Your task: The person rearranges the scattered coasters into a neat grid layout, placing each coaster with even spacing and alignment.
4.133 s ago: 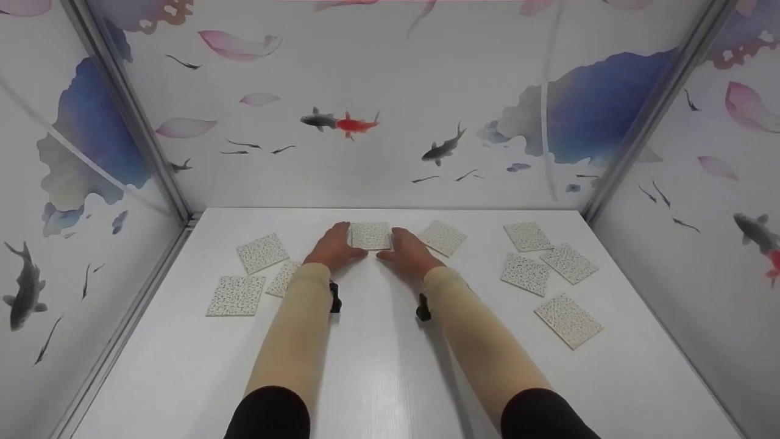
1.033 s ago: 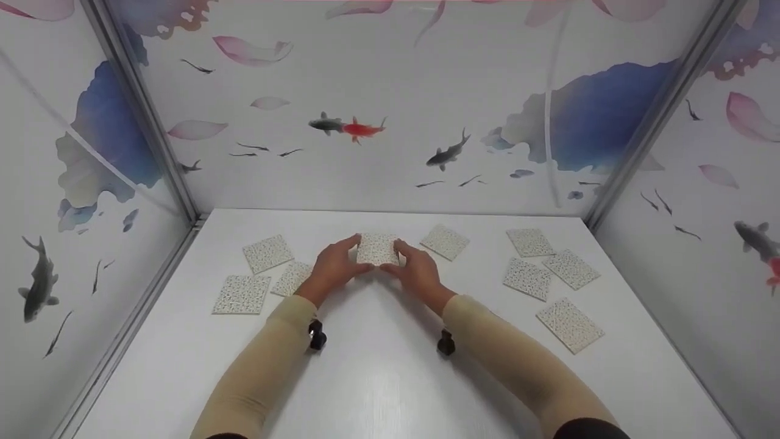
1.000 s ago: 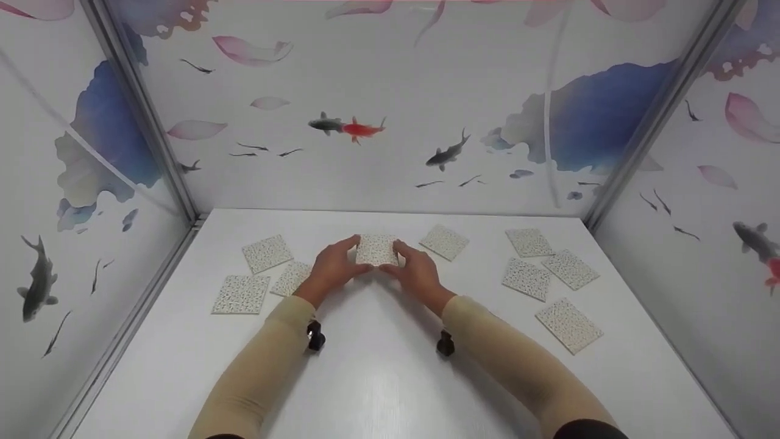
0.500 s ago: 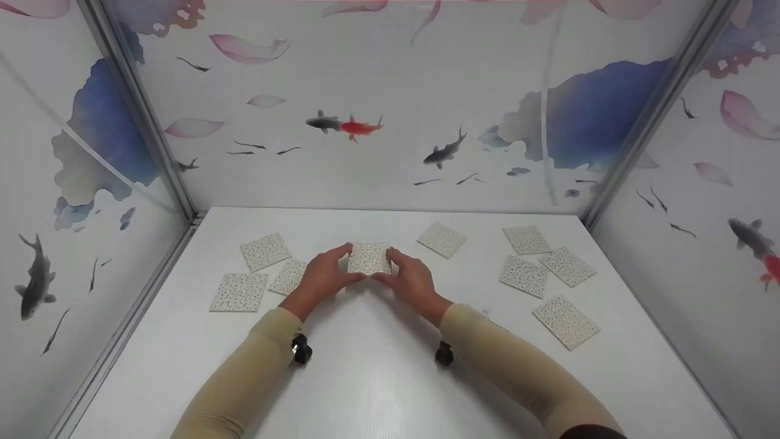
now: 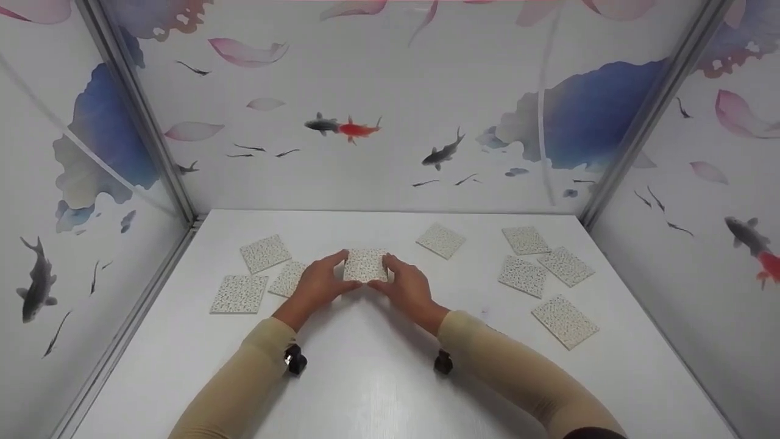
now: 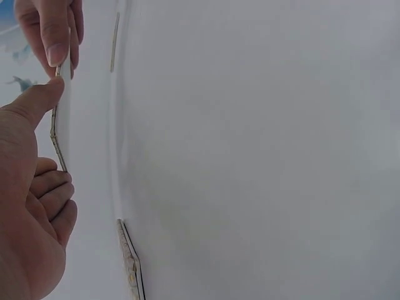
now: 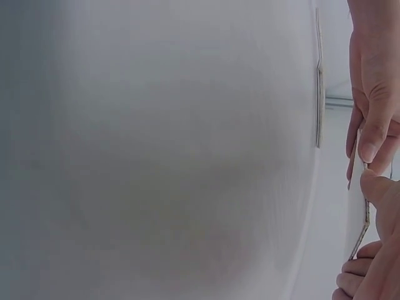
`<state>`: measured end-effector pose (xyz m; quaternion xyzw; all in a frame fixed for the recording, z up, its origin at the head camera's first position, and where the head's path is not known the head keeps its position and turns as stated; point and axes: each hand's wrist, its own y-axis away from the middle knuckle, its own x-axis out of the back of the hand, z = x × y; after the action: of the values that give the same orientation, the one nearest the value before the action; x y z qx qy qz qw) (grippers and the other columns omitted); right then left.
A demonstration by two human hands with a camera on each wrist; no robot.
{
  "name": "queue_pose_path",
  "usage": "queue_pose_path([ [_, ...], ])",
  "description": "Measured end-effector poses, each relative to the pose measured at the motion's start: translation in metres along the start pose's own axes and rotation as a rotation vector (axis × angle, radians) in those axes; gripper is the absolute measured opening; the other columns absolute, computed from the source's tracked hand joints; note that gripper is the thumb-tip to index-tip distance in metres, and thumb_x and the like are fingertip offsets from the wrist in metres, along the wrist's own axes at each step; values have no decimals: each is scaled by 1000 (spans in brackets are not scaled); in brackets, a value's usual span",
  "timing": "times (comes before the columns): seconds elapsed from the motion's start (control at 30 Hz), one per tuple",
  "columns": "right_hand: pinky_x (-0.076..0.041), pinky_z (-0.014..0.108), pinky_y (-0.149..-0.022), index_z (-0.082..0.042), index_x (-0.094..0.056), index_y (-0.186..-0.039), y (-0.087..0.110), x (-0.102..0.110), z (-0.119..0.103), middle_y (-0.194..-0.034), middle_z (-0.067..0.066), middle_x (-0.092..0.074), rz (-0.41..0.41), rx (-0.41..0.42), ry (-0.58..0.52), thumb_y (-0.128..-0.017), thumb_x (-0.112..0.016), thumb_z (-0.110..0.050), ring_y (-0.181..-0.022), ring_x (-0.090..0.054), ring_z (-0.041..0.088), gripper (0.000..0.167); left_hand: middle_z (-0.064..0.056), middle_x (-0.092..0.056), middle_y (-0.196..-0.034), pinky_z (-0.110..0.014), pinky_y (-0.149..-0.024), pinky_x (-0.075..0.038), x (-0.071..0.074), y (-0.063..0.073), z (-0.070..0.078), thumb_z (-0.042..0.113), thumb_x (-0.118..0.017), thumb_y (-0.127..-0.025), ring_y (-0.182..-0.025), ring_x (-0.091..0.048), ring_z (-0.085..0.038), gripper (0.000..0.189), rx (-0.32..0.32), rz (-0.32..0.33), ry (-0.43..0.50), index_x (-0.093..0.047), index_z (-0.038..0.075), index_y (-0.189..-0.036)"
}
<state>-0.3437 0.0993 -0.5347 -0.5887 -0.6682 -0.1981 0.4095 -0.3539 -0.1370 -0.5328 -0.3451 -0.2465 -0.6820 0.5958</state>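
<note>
A thin square tile (image 5: 365,266) with a cream, dark-speckled face is held between both hands near the middle of the table. My left hand (image 5: 321,281) pinches its left side, thumb at the near edge and fingers at the far left corner. On the other side my right hand (image 5: 409,286) grips it the same way, the two thumbs close together. In the left wrist view the tile (image 6: 62,119) appears nearly edge-on, raised off the tabletop. The right wrist view also shows it (image 7: 356,212) edge-on, partly covered by fingers.
Several similar tiles lie flat on the white table (image 5: 378,378): a group at left with one tile (image 5: 237,294) nearest, a single tile (image 5: 441,241) right of the hands, and a group at right including one tile (image 5: 565,321). Patterned walls (image 5: 378,177) enclose the back and sides.
Both hands have drawn the held tile from near the table's back edge toward the body. Over the last second it keeps coming nearer and slightly left. The other tiles stay put.
</note>
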Motion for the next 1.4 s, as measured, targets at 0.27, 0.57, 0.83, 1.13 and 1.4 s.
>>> queue_pose_path([
  [0.27,-44,46,-125,-6,-63,-156,0,0,-4,-163,11,-57,-3,5,-6,-97,-87,-43,-151,-55,30,73,-5,-48,-172,-52,-132,-33,4,3,-1,45,-91,-93,-160,-42,-33,91,-7,1,11,-50,14,-168],
  [0.57,-54,47,-115,-6,-69,-147,-3,-4,-1,-152,15,-66,14,75,30,-95,-88,-40,-139,-66,34,65,-8,-50,-171,-54,-131,-35,5,0,0,44,-91,-93,-159,-43,-36,90,4,-22,-24,-50,13,-167],
  [0.83,-51,48,-118,-5,-68,-149,-6,-9,2,-148,16,-69,-43,-9,-24,-95,-90,-38,-140,-65,35,67,-13,-52,-168,-54,-131,-34,1,-4,-2,40,-90,-95,-157,-45,-39,86,9,-55,-44,-52,8,-165],
  [1.13,-53,36,-81,-14,-75,-104,-12,-15,6,-93,-5,-72,-94,-27,-37,-94,-91,-36,-88,-59,17,29,-20,-57,-162,-53,-129,-37,-3,-5,-5,35,-92,-93,-153,-50,-41,85,-10,-80,-29,-55,2,-161],
  [1.4,-56,41,-84,-9,-75,-103,-13,-15,1,-94,3,-73,-169,-33,115,-95,-90,-36,-93,-68,24,33,-23,-61,-157,-53,-125,-43,-11,-5,-3,34,-93,-93,-147,-57,-43,83,-23,-109,-157,-56,-3,-157],
])
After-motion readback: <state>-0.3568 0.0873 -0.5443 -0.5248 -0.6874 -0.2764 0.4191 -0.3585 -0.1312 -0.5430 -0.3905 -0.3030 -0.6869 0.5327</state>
